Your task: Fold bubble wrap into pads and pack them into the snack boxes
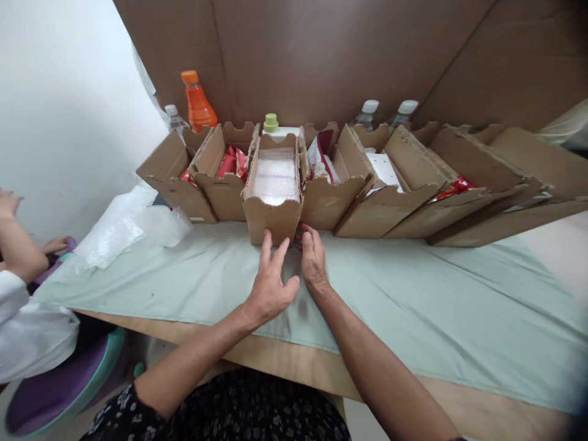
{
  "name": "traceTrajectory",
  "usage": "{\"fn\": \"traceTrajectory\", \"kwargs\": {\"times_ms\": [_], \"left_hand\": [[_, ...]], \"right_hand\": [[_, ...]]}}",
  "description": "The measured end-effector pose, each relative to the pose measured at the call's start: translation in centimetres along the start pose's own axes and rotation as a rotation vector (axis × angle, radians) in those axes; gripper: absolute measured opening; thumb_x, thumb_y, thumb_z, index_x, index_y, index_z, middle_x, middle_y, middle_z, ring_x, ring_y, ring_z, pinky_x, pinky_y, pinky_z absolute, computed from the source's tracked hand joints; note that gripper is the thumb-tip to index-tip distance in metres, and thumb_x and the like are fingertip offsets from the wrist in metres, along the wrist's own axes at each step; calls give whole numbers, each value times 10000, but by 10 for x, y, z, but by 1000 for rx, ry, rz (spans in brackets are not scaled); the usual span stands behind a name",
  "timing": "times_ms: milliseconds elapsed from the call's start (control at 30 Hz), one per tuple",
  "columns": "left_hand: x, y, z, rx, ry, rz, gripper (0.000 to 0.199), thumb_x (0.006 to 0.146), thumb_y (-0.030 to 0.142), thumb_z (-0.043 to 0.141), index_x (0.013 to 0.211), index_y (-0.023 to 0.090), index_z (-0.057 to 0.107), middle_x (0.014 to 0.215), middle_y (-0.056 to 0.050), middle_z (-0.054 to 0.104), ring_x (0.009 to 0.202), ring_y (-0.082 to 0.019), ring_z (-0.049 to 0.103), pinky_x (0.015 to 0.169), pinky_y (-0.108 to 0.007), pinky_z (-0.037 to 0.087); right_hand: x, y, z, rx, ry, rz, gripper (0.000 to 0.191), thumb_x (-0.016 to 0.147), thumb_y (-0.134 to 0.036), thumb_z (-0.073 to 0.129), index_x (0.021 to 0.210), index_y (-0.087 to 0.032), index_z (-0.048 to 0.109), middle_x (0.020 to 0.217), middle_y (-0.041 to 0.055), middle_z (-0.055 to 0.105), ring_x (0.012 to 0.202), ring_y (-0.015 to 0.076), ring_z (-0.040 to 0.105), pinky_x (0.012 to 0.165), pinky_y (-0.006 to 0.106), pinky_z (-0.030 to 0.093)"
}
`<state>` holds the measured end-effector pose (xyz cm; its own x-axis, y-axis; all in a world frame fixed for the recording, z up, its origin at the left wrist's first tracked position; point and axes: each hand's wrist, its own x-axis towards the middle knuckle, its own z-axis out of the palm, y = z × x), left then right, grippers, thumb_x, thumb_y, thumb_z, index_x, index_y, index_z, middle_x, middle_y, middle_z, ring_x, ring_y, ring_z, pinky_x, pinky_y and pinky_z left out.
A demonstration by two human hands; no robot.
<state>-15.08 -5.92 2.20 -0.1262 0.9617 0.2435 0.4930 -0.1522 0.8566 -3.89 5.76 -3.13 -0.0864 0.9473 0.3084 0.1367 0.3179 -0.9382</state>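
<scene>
Left side: crumpled clear bubble wrap lies on the table, which is spread with pale green cloth. Next, a brown cardboard open-topped box holding red packets stands in the row.

Centre: a narrow brown cardboard box filled with bubble-wrapped pieces stands upright directly ahead of both hands, slightly forward of its neighbours. Its long axis runs front to back, away from the person; the short front wall faces the hands.

Left hand: fingers spread, gripping nothing; two fingertips appear to rest against the lower front wall. Right hand: apart from the left, fingers loosely bent, by the front right corner; contact cannot be told. Left is nearer the front wall, right nearer the right side.

Right: a brown cardboard box with a white-and-maroon packet stands just beside that corner.
</scene>
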Motion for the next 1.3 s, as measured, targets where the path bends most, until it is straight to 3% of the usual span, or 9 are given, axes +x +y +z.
{"fn": "traceTrajectory", "kwargs": {"times_ms": [167, 400, 567, 700, 767, 867, 1033, 1167, 1300], "left_hand": [[36, -18, 1, 59, 2, 73, 785, 813, 155, 654, 1569, 181, 447, 1804, -175, 23, 1649, -442, 171, 1253, -661, 381], [59, -41, 8, 141, 86, 159, 720, 789, 141, 651, 1501, 177, 545, 1809, -142, 83, 1657, -397, 181, 1335, -599, 264], [59, -48, 11, 190, 30, 87, 696, 756, 130, 659, 1450, 139, 607, 1785, -186, 181, 1630, -397, 274, 1307, -564, 346], [44, -42, 0, 201, -27, 61, 534, 806, 191, 677, 1340, 176, 697, 1691, -183, 414, 1528, -385, 467, 1247, -564, 438], [28, -38, -14, 205, 23, 129, 426, 853, 214, 663, 1275, 207, 728, 1622, -164, 515, 1464, -361, 540, 1210, -565, 477], [-3, -38, -48, 236, 194, 224, 320, 895, 184, 636, 1194, 216, 746, 1512, -160, 614, 1391, -327, 599, 1169, -541, 510], [-45, -55, -119, 364, 481, 100, 276, 909, 154, 615, 1148, 225, 734, 1328, -126, 682, 1244, -283, 665, 1054, -473, 580], [-56, -72, -165, 461, 662, 35, 305, 896, 194, 625, 1189, 219, 708, 1280, -119, 666, 1225, -288, 654, 1049, -471, 567], [-50, -93, -193, 423, 815, -27, 466, 842, 231, 650, 1307, 220, 635, 1291, -129, 633, 1253, -304, 624, 1043, -472, 557]], "right_hand": [[0, 0, 3, 34, 18, 3, 602, 1032, -687, 392, 1310, -212, 637, 1346, 152, 685, 1074, 249, 706, 1018, 463, 563], [2, 0, 2, 41, 29, 29, 585, 1006, -683, 428, 1282, -222, 657, 1307, 139, 700, 1052, 268, 705, 982, 475, 570], [5, -1, 2, 41, 39, 60, 622, 976, -724, 443, 1261, -213, 656, 1284, 140, 709, 1026, 271, 714, 964, 473, 568], [7, -2, 2, 32, 48, 79, 620, 961, -730, 461, 1233, -211, 663, 1261, 140, 715, 995, 268, 721, 923, 456, 566], [7, -2, 2, 23, 52, 87, 630, 953, -735, 463, 1230, -206, 666, 1220, 140, 725, 990, 272, 721, 889, 444, 564], [8, -1, 2, 12, 53, 102, 652, 941, -743, 466, 1237, -198, 666, 1181, 146, 733, 992, 281, 720, 827, 421, 561], [8, -4, 3, 0, 58, 114, 648, 924, -744, 486, 1223, -200, 673, 1171, 140, 733, 991, 281, 720, 814, 414, 556], [7, -7, 4, -4, 65, 114, 643, 919, -737, 491, 1211, -195, 676, 1164, 134, 735, 975, 268, 724, 805, 405, 557], [7, -8, 5, -7, 67, 120, 631, 911, -733, 502, 1188, -194, 678, 1189, 133, 734, 948, 255, 731, 791, 395, 553]]}}
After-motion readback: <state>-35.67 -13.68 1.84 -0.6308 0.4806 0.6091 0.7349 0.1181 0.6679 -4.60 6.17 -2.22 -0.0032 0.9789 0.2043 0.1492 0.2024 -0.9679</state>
